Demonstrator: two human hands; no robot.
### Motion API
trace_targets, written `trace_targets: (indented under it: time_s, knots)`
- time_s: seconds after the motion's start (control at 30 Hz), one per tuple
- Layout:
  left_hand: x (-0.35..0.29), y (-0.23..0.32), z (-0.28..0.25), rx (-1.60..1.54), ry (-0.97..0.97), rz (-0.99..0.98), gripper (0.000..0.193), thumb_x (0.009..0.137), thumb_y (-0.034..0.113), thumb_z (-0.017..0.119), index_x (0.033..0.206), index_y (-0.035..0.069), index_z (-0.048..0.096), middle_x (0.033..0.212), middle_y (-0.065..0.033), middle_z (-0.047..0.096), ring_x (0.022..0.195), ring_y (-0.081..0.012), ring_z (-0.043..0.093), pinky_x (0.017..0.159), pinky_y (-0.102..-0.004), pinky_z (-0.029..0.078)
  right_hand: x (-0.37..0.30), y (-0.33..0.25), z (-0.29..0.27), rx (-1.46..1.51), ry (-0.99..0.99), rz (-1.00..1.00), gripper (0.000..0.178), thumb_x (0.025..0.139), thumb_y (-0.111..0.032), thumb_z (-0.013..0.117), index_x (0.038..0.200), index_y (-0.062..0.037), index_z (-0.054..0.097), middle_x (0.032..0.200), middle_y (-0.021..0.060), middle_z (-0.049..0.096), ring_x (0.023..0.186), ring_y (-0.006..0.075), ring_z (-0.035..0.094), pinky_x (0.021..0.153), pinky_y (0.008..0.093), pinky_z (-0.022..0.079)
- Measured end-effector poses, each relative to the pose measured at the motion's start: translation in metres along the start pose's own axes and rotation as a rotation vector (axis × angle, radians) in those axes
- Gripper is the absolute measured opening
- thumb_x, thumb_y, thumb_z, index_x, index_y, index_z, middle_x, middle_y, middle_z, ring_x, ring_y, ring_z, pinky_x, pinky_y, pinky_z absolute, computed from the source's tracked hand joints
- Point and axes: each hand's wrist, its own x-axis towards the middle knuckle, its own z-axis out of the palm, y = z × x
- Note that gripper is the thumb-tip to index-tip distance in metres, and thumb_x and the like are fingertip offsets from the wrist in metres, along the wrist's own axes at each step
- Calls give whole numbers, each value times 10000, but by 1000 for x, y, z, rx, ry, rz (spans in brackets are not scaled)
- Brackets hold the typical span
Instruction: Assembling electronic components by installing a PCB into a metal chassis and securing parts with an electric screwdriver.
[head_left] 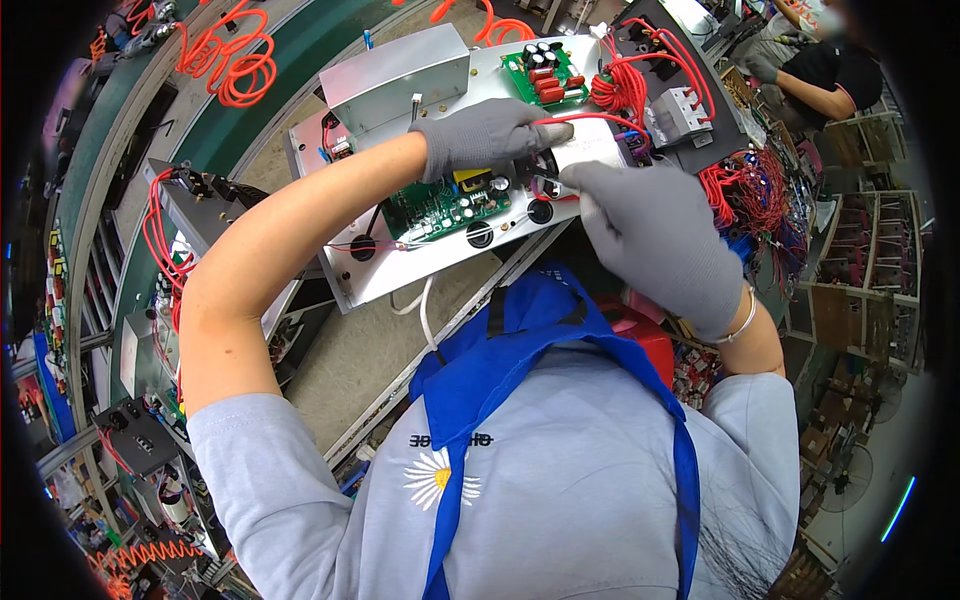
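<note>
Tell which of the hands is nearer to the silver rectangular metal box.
Left: the grey-gloved left hand is just in front of the box; the grey-gloved right hand is farther, rightward.

Left hand [480, 135] and wrist block the upper part of the green circuit board [450, 213]. Right hand [660, 235]: some fingers folded out of sight, can't tell from here if anything's gripped. Marks on the white block [592, 150] too faint to read. Red object [648, 345] mostly behind the blue apron [530, 315], kind unclear. Co-worker [825, 80], upper right: head blurred. Grey shirt [570, 500] runs off the lower edge.
</note>
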Motion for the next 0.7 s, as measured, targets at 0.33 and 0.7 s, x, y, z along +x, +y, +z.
trace_targets:
  time_s: [0.33, 0.7]
  knots:
    - [-1, 6, -5, -193, -94, -175, 664, 932, 614, 492, 1135, -2, 632, 745, -45, 612, 587, -77, 558, 538, -243, 469, -34, -11, 44, 91, 156, 76, 333, 862, -50, 567, 1194, -77, 588, 832, 132, 649, 634, 277, 639, 546, 389, 494]
    - [-4, 10, 3, 142, 68, -23, 605, 967, 561, 451, 1115, 0, 624, 770, -128, 616, 697, -202, 615, 657, -343, 499, -41, -19, 47, 117, 202, 96, 342, 872, -68, 563, 1214, -70, 570, 753, 111, 613, 636, 279, 635, 558, 392, 501]
